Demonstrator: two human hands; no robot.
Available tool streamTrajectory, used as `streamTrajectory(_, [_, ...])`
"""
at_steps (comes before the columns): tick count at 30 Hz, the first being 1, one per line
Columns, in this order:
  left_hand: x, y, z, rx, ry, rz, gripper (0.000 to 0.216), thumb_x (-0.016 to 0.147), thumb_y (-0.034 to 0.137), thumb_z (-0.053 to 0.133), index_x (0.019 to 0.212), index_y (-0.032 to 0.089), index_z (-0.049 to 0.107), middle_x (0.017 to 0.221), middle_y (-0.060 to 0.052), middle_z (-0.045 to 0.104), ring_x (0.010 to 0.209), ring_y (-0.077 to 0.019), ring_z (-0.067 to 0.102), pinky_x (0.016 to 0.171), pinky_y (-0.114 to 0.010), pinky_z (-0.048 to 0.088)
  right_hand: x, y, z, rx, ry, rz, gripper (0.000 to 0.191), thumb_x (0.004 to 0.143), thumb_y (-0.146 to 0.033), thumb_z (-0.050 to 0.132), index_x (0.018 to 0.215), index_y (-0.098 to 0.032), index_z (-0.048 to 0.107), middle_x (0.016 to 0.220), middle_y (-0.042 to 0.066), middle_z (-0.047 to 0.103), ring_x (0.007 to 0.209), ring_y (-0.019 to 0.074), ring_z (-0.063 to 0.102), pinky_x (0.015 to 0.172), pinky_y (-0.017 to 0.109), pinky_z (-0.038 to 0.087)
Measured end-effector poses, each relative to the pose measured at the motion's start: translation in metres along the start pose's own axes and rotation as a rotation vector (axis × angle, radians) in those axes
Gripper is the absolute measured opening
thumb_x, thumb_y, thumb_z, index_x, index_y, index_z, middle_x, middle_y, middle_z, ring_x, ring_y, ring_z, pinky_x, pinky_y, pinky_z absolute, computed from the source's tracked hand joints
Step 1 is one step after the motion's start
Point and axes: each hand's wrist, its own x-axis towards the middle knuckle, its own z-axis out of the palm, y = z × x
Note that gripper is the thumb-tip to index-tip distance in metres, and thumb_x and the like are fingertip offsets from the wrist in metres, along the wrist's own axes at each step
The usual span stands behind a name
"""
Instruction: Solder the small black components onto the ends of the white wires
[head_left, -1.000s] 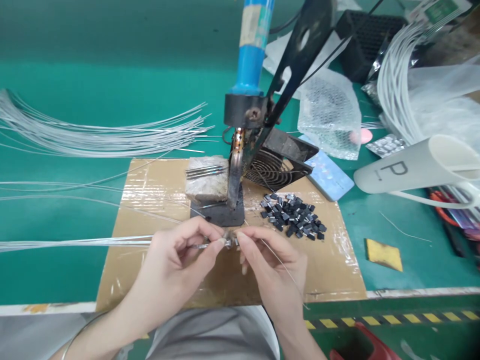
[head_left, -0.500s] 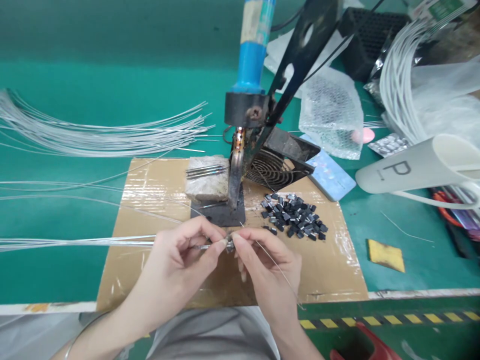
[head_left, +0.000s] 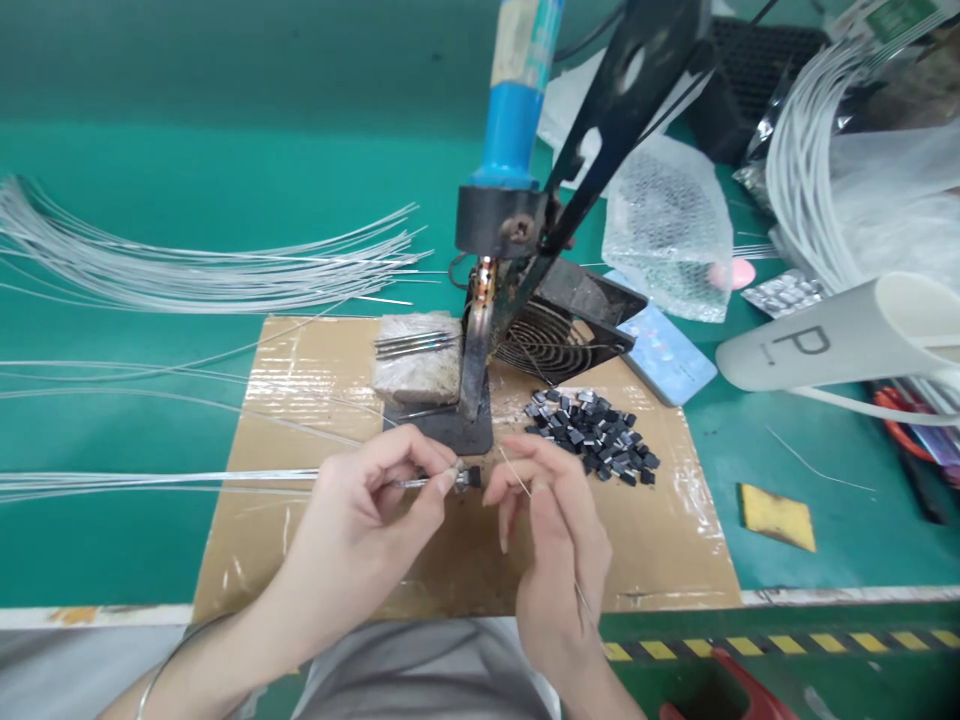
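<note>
My left hand (head_left: 367, 510) pinches the end of a thin white wire bundle (head_left: 150, 480) that runs off to the left, with a small dark component (head_left: 471, 476) at its tip. Just right of that tip, my right hand (head_left: 555, 520) is apart from the component and pinches a fine solder wire (head_left: 516, 470) that trails back over the wrist. Both hands hover over the taped cardboard mat (head_left: 660, 540), in front of the soldering iron stand (head_left: 480, 330). A pile of small black components (head_left: 592, 432) lies right of the stand.
A sheaf of white wires (head_left: 187, 265) fans over the green table at the left. Behind the stand are a small fan (head_left: 555, 335), a bubble-wrap bag (head_left: 664, 230) and coiled white cables (head_left: 802, 170). A white tube marked P (head_left: 832, 345) and a yellow sponge (head_left: 776, 515) lie right.
My right hand has let go of the component at the wire tip and drawn slightly right, fingers now around the solder wire. The left hand has held still.
</note>
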Motion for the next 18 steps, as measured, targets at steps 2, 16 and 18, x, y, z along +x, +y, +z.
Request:
streamTrajectory(2, [0.003, 0.001, 0.001, 0.027, 0.016, 0.019, 0.011, 0.083, 0.016, 0.069, 0.072, 0.019, 0.071, 0.077, -0.001, 0.078, 0.066, -0.0118, 0.068, 0.061, -0.019, 0.053, 0.000, 0.000, -0.004, -0.058, 0.009, -0.023, 0.025, 0.115, -0.028, 0.041, 0.133, -0.029, 0.059, 0.086, -0.002, 0.069, 0.065, 0.0151, 0.057, 0.062, 0.028, 0.047])
streamTrajectory(16, [0.016, 0.006, -0.001, 0.096, 0.039, 0.003, 0.009, 0.083, 0.023, 0.066, 0.073, 0.022, 0.068, 0.077, -0.002, 0.077, 0.061, -0.0148, 0.063, 0.055, -0.024, 0.049, 0.020, -0.005, -0.001, -0.141, -0.016, -0.183, 0.019, 0.101, -0.008, 0.064, 0.091, -0.025, 0.060, 0.116, 0.006, 0.077, 0.117, 0.0195, 0.074, 0.098, 0.031, 0.058])
streamTrajectory(18, [0.018, 0.006, -0.002, 0.107, 0.042, 0.004, 0.009, 0.082, 0.024, 0.067, 0.073, 0.021, 0.068, 0.077, -0.003, 0.077, 0.061, -0.0148, 0.064, 0.055, -0.024, 0.049, 0.020, -0.006, 0.000, -0.124, -0.011, -0.169, 0.020, 0.100, -0.008, 0.066, 0.091, -0.025, 0.060, 0.119, 0.006, 0.080, 0.120, 0.0199, 0.076, 0.100, 0.031, 0.060])
